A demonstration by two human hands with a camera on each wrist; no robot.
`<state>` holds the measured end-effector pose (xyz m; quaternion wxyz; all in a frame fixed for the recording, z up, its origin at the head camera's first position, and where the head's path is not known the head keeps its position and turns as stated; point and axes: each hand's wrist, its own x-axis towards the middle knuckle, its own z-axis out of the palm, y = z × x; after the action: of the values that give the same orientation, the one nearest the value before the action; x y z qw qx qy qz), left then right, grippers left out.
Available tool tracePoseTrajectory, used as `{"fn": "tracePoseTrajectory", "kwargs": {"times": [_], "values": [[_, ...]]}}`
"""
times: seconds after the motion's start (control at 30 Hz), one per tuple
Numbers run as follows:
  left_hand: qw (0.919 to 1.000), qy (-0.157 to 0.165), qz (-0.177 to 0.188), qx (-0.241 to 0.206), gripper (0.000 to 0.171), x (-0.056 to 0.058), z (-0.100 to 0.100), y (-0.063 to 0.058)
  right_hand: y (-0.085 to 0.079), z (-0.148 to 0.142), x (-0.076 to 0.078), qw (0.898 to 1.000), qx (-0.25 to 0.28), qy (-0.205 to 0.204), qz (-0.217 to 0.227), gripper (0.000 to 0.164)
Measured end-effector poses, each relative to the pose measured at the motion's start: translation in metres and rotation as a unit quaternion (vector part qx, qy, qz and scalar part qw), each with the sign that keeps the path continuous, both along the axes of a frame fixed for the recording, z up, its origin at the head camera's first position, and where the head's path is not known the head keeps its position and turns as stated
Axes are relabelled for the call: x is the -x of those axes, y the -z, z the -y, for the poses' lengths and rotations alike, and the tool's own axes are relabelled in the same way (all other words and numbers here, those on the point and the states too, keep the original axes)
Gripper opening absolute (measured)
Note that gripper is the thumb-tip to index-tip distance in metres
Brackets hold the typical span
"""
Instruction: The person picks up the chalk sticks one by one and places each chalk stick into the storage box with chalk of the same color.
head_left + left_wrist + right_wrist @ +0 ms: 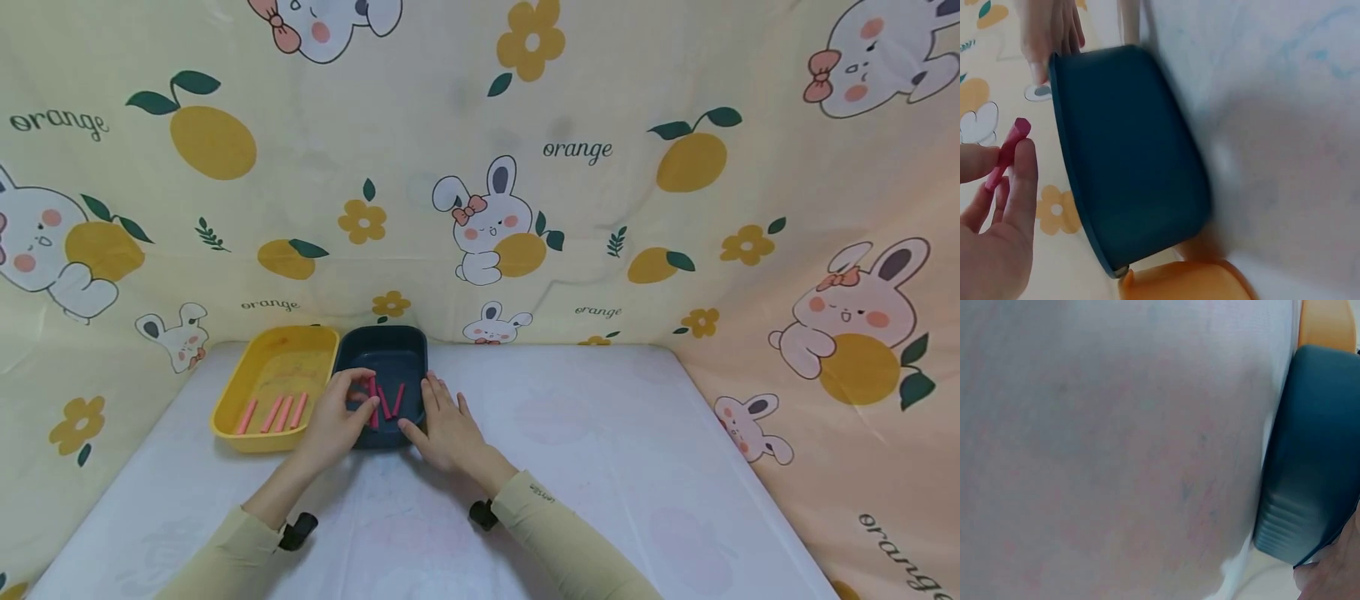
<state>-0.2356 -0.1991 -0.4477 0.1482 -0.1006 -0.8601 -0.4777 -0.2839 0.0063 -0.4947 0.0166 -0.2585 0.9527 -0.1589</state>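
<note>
My left hand (335,423) pinches a reddish-pink stick (1009,150) between thumb and fingers, over the near left part of a dark blue basin (392,343). In the left wrist view the stick has a faceted end and tilts above the rim. Two more reddish-pink sticks (398,400) lie inside the basin, leaning toward each other like a V. My right hand (448,429) rests along the basin's right side near its front corner, fingers extended and thumb at the rim. The right wrist view catches only part of that hand (1334,572) by the basin wall.
Directly left of the blue basin stands a yellow basin (275,340), with several lighter pink sticks (272,413) side by side in its front part. Both stand on a white-covered table (570,467). A patterned cloth (405,125) hangs behind the table and along its sides.
</note>
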Motion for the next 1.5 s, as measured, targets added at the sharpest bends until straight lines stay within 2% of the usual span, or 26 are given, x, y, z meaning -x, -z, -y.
{"fn": "tracePoseTrajectory", "kwargs": {"times": [0.23, 0.63, 0.93, 1.1, 1.27, 1.5], "values": [[0.9974, -0.028, 0.043, 0.051, 0.038, 0.021, 0.005, 0.004, -0.002, -0.001, -0.001, 1.000, 0.013, 0.000, 0.007, 0.087], [0.9892, -0.035, 0.102, 0.100, 0.037, 0.050, 0.012, 0.014, 0.000, 0.000, 0.000, 1.000, 0.012, -0.001, 0.004, 0.089], [0.9713, -0.035, 0.160, 0.173, 0.034, 0.063, 0.006, 0.014, 0.002, -0.001, 0.001, 1.000, 0.005, -0.003, 0.002, 0.089], [0.9651, -0.039, 0.191, 0.175, 0.032, 0.069, 0.003, 0.017, 0.003, -0.001, 0.002, 1.000, 0.010, -0.004, 0.004, 0.089], [0.9625, -0.045, 0.212, 0.163, 0.032, 0.075, 0.002, 0.020, 0.003, 0.000, 0.003, 1.000, 0.014, -0.004, 0.007, 0.089], [0.9615, -0.051, 0.215, 0.164, 0.034, 0.077, 0.002, 0.024, 0.003, -0.001, 0.003, 1.000, 0.014, -0.003, 0.011, 0.090]]}}
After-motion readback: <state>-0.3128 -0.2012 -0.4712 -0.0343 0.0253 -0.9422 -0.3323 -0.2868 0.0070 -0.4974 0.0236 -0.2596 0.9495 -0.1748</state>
